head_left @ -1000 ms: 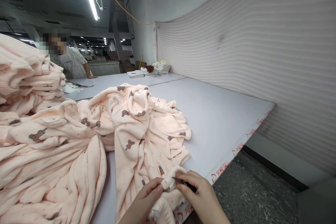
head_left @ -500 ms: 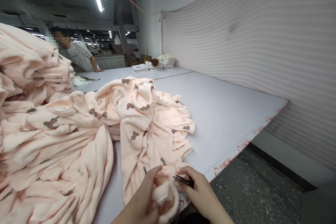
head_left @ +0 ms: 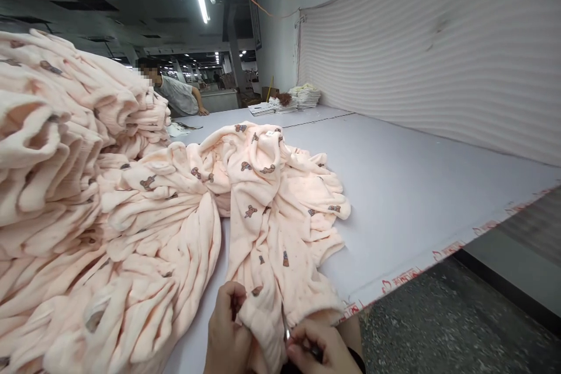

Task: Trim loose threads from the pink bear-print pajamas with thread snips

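Observation:
A pale pink fleece garment (head_left: pixel 302 234) printed with small brown bears lies rumpled on the table, its near end hanging toward me at the table edge. My left hand (head_left: pixel 228 330) is closed, pinching the garment's fabric near its lower end. My right hand (head_left: pixel 322 347) is curled closed just right of that end, close to the hem. It grips small dark thread snips (head_left: pixel 287 334), of which only a shiny tip shows clearly; the handle is mostly hidden in the fingers.
A tall heap of similar pink garments (head_left: pixel 87 128) fills the left side. The pale table (head_left: pixel 407 187) runs to the right, with red-printed tape along its edge. Stacked white cloths (head_left: pixel 304 96) stand at the back. A co-worker (head_left: pixel 175 96) leans on the far side.
My view has swung left, so the scene sits further right. My left hand has shifted to pinch another part of the garment, and the lower end now hangs straighter. The snips have dropped lower.

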A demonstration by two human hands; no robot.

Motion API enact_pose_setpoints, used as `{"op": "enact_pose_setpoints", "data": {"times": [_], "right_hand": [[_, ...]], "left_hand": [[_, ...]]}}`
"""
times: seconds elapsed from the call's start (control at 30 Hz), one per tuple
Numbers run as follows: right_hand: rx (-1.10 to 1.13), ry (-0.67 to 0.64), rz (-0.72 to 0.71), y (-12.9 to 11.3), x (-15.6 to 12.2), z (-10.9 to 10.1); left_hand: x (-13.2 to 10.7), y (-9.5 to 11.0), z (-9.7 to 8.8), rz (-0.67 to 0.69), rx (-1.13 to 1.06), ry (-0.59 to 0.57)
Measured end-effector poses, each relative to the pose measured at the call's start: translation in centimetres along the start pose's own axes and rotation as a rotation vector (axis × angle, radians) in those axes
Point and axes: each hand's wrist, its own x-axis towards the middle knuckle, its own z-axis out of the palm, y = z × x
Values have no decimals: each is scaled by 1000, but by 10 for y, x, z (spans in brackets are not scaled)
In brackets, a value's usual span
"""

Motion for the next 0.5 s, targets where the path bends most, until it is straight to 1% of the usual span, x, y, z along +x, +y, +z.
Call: {"op": "enact_pose_setpoints", "data": {"times": [0.03, 0.07, 0.1, 0.13, 0.17, 0.2, 0.23, 0.27, 0.33, 0.37, 0.4, 0.43, 0.47, 0.5], "right_hand": [[35, 63, -4, 2, -2, -7], [46, 169, -6, 4, -3, -15], [23, 302, 1, 6, -3, -24], [-27, 434, 21, 8, -2, -30], [-81, 520, 45, 9, 0, -35], [-117, 546, 73, 11, 2, -36], [-113, 519, 103, 12, 5, -35], [-64, 455, 126, 13, 7, -30], [98, 282, 128, 17, 10, -16], [155, 222, 126, 19, 11, -10], [181, 199, 129, 22, 12, -6], [169, 222, 124, 25, 14, -7], [120, 289, 111, 28, 17, -11], [39, 380, 100, 32, 21, -20]], "left_hand": [[0, 1, 0, -91, -62, -35], [-1, 1, 1, -123, -116, -76], [-1, 2, 1, -110, -152, -102], [0, 2, 3, -64, -171, -120], [0, 1, 5, 4, -163, -140], [1, 1, 8, 76, -137, -167], [1, 0, 12, 134, -107, -203], [2, -2, 15, 175, -69, -257], [5, -6, 18, 226, 27, -410], [8, -8, 15, 241, 73, -497], [11, -11, 9, 252, 115, -592], [16, -13, 1, 262, 167, -687], [22, -15, -10, 261, 220, -755], [28, -14, -21, 255, 284, -785]]}}
